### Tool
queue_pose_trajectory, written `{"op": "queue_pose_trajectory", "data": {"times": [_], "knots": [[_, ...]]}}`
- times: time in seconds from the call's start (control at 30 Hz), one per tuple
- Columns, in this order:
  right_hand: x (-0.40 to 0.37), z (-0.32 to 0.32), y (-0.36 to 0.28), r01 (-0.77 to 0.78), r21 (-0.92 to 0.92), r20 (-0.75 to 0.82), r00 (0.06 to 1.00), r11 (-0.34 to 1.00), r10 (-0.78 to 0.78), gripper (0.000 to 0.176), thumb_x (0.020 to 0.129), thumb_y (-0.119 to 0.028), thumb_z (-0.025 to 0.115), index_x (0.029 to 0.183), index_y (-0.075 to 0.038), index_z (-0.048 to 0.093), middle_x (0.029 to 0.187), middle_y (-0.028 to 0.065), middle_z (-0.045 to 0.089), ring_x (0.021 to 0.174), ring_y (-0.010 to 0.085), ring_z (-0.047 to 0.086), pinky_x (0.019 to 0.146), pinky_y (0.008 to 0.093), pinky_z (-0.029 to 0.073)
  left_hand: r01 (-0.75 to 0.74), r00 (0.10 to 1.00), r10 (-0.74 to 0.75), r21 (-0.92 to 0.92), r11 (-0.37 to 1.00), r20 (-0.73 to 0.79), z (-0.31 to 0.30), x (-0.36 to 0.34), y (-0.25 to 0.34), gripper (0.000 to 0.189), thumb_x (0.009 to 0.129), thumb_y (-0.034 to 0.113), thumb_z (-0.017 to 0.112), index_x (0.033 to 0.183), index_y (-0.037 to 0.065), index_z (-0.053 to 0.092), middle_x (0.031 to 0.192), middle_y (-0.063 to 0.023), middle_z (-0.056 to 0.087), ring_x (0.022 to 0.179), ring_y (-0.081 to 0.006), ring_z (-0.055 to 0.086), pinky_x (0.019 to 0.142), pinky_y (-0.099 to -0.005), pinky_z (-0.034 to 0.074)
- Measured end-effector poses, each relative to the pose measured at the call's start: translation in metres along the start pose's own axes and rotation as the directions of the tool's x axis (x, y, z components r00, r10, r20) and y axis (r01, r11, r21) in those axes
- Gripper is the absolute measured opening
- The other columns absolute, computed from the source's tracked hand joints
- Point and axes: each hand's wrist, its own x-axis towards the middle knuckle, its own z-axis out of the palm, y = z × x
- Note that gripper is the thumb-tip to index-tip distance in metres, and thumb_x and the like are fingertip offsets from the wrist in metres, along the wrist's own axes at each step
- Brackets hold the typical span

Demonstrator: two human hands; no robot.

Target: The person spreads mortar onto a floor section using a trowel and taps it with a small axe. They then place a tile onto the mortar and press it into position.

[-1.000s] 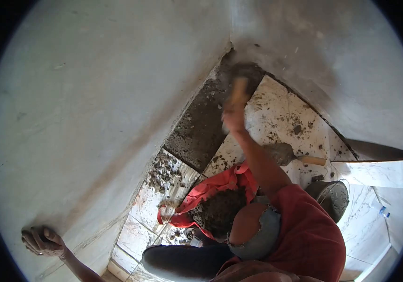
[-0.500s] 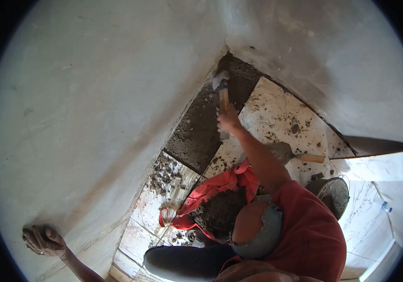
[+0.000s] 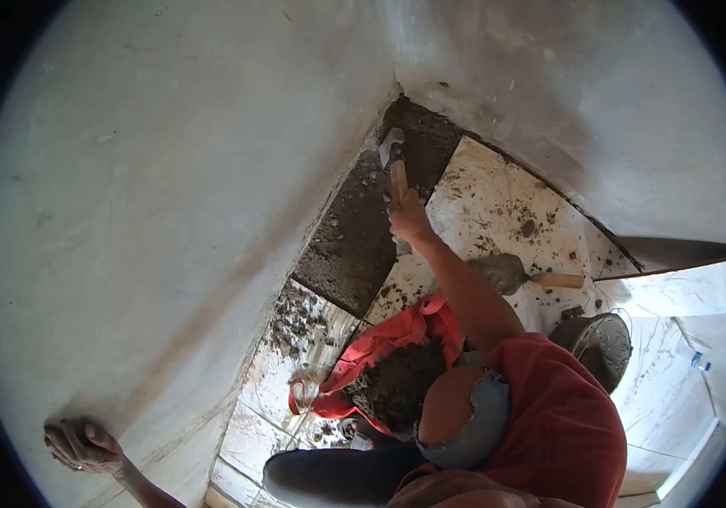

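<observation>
My right hand [image 3: 410, 218] is wrapped round the wooden handle of a hammer [image 3: 397, 173]. The hammer's metal head is over the strip of dark mortar [image 3: 354, 241], close to the wall edge near the corner. At the lower left my left hand [image 3: 84, 444] rests against the pale wall [image 3: 168, 212], its fingers spread and nothing in it. A red cloth or bag [image 3: 371, 343] with a heap of dark mortar [image 3: 401, 381] lies beside my knee.
A trowel [image 3: 503, 273] lies on the dirty marble tile [image 3: 498, 199]. Right of my red sleeve stands a mortar-smeared bucket [image 3: 604, 347]. Crumbs litter the left tile [image 3: 329, 317]. A dark curved panel edge [image 3: 676, 254] and a small bottle [image 3: 700, 361] are at the right.
The hammer head has shifted slightly up and left, with my right hand still round the handle. My left hand stays against the wall. The view has shifted slightly.
</observation>
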Motion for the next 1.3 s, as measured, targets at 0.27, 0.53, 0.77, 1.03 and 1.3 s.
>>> {"op": "queue_pose_trajectory", "data": {"times": [0.27, 0.53, 0.77, 1.03, 1.3], "knots": [[-0.018, -0.045, -0.098, 0.454, 0.429, -0.299, 0.887, 0.781, -0.352, 0.033, 0.085, -0.012, 0.05, 0.11, 0.001, 0.032, 0.071, 0.0113, 0.054, 0.052, 0.0215, 0.056, 0.045, 0.0326, 0.044, 0.099, 0.983, -0.089, -0.052, 0.994, 0.161, -0.002, -0.011, -0.009, 0.051, 0.09, 0.049, 0.036, 0.1, 0.005, 0.06, 0.117, -0.0187, 0.054, 0.11, -0.0352, 0.049, 0.092, -0.0468, 0.035], [-0.033, -0.026, -0.054, -0.134, -0.047, 0.231, 0.963, 0.99, 0.141, 0.026, 0.085, -0.01, 0.048, 0.103, 0.003, 0.033, 0.073, 0.0142, 0.055, 0.057, 0.0238, 0.058, 0.048, 0.0338, 0.044, 0.065, 0.995, -0.068, 0.046, 0.997, 0.072, -0.005, 0.001, 0.005, 0.055, 0.089, 0.052, 0.034, 0.094, 0.005, 0.062, 0.116, -0.0183, 0.054, 0.11, -0.0355, 0.048, 0.093, -0.0477, 0.034], [0.005, -0.033, -0.05, 0.504, 0.452, -0.251, 0.863, 0.736, -0.438, 0.027, 0.081, -0.007, 0.05, 0.105, -0.007, 0.038, 0.066, 0.0031, 0.048, 0.05, 0.0135, 0.049, 0.042, 0.0267, 0.04, 0.128, 0.98, -0.122, -0.028, 0.991, 0.161, -0.004, -0.008, -0.005, 0.054, 0.089, 0.051, 0.034, 0.098, 0.005, 0.061, 0.116, -0.0183, 0.054, 0.108, -0.037, 0.049, 0.092, -0.0486, 0.035], [-0.044, -0.037, -0.07, -0.047, 0.019, 0.122, 0.991, 0.999, 0.044, 0.032, 0.085, -0.013, 0.048, 0.11, -0.001, 0.033, 0.08, 0.0109, 0.051, 0.053, 0.0174, 0.052, 0.045, 0.0337, 0.046, -0.009, 1.0, 0.009, -0.052, 0.999, 0.001, -0.001, 0.001, 0.001, 0.045, 0.092, 0.043, 0.038, 0.111, 0.006, 0.055, 0.12, -0.019, 0.051, 0.111, -0.0358, 0.048, 0.091, -0.0493, 0.036], [-0.017, 0.016, -0.014, 0.275, 0.1, -0.159, 0.953, 0.956, -0.257, 0.03, 0.083, -0.012, 0.05, 0.107, -0.004, 0.035, 0.07, 0.0062, 0.048, 0.05, 0.0118, 0.048, 0.038, 0.0267, 0.039, -0.029, 0.999, 0.029, -0.009, 1.0, 0.025, -0.004, 0.0, 0.001, 0.039, 0.094, 0.037, 0.037, 0.117, 0.008, 0.047, 0.12, -0.0177, 0.051, 0.111, -0.0339, 0.048, 0.09, -0.0475, 0.037]]}}
